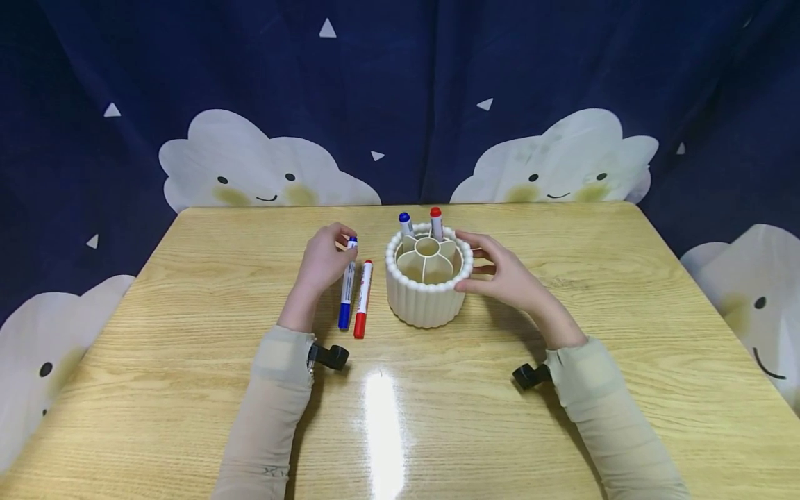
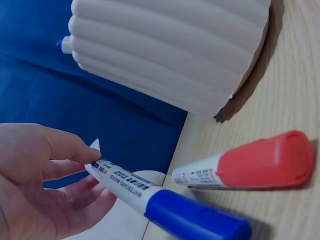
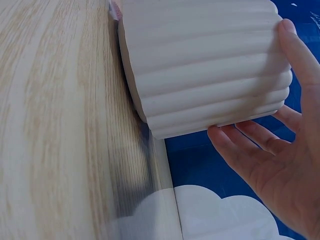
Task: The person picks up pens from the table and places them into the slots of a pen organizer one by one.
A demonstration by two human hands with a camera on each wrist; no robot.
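My left hand [image 1: 323, 258] pinches the far end of a blue whiteboard marker [image 1: 347, 286] between thumb and fingertips; its blue cap [image 2: 195, 220] points back toward me. Just right of it, a red marker [image 1: 364, 298] lies on the table. A round white ribbed pen holder [image 1: 425, 305] with a beaded rim and several compartments stands upright farther right. My right hand [image 1: 500, 272] grips its right side, thumb [image 3: 292, 42] at the rim and fingertips against the ribbed wall. Inside the holder's back compartments stand a blue-ended marker [image 1: 405, 223] and a red-ended marker [image 1: 436, 223].
The wooden table [image 1: 187, 292] ends at a dark blue curtain [image 1: 400, 83] with white clouds and triangles. Black wrist cameras stick out from both cuffs, the left camera [image 1: 336, 357] and the right camera [image 1: 528, 376], low over the tabletop.
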